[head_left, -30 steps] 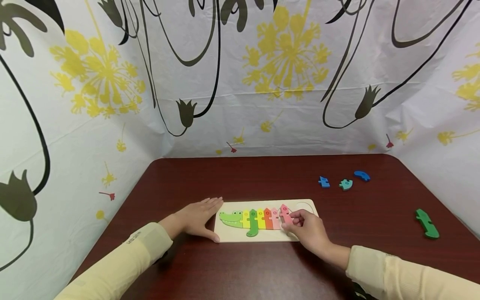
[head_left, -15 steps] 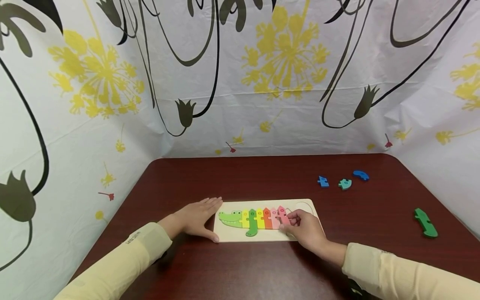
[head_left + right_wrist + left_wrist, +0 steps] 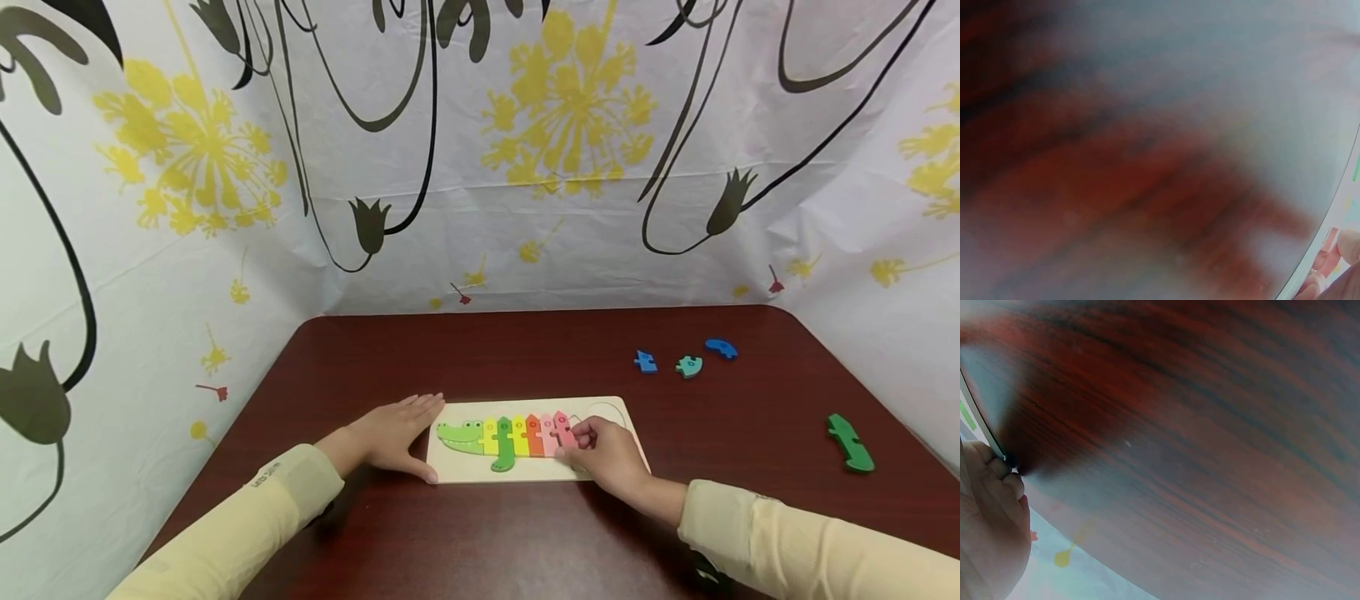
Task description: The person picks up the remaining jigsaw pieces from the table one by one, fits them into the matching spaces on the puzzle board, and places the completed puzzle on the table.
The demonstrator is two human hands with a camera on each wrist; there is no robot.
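Note:
A pale wooden puzzle board (image 3: pixel 468 473) lies on the table, bearing a crocodile head piece (image 3: pixel 463 438) and a row of yellow, green, orange and pink pieces. My right hand (image 3: pixel 611 454) pinches a dark pink puzzle piece (image 3: pixel 563 428) at the right end of that row, beside a light pink piece (image 3: pixel 548 437). Whether it sits flush in its recess I cannot tell. With fingers stretched out, my left hand (image 3: pixel 397 437) rests against the board's left edge. In the left wrist view, part of the left hand (image 3: pixel 991 531) touches the board's edge.
Toward the back right lie a blue piece (image 3: pixel 645 362), a teal piece (image 3: pixel 689 366) and a curved blue piece (image 3: pixel 722 348). A green leg-shaped piece (image 3: pixel 851 443) lies far right on the dark wooden table (image 3: pixel 480 533). A patterned white cloth (image 3: pixel 465 233) hangs behind.
My right hand has shifted slightly left with the dark pink piece, which has gone from tilted to nearly upright against the light pink one. The left hand has stayed put.

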